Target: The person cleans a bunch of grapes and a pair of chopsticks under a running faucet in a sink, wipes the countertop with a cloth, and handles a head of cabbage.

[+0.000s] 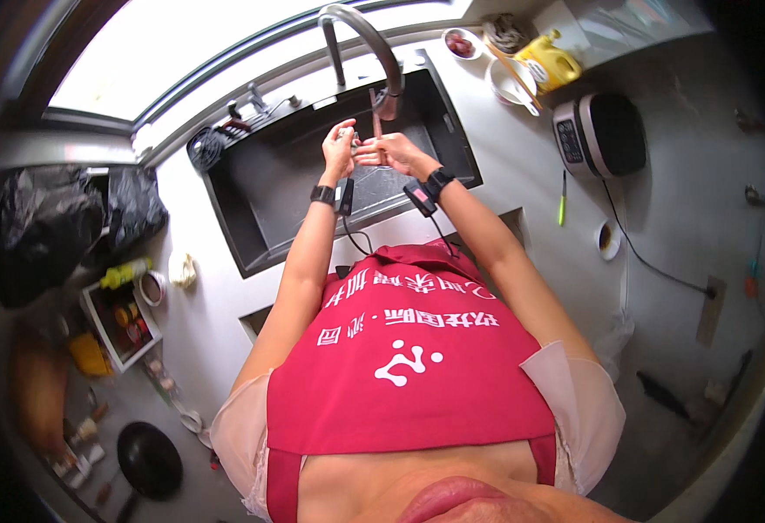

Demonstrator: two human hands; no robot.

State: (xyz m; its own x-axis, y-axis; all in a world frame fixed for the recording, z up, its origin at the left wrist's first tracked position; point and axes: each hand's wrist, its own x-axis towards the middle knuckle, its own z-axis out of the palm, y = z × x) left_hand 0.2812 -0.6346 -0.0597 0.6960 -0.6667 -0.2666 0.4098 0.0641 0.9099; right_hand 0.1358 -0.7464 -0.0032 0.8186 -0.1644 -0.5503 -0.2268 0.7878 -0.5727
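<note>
My left hand (339, 153) is over the black sink (265, 187), its fingers curled round something small and pale that I cannot make out. Close beside it, my right hand (396, 152) points its fingers toward the left one, the fingertips of the two nearly touching. A narrow brownish stick (375, 113) stands up from the right hand, seemingly gripped between thumb and fingers; its exact kind is unclear. Just above hangs the mouth of the curved grey faucet (389, 74). Both wrists carry black bands with small wired boxes.
Right of the sink are a white bowl (503, 84) with chopsticks across it, a bowl of reddish food (461, 44), a yellow jug (550, 65), a countertop appliance (600, 135) and a green-handled knife (563, 202). Leftward are black bags (51, 227), a white crate (108, 327) and a wok (149, 458).
</note>
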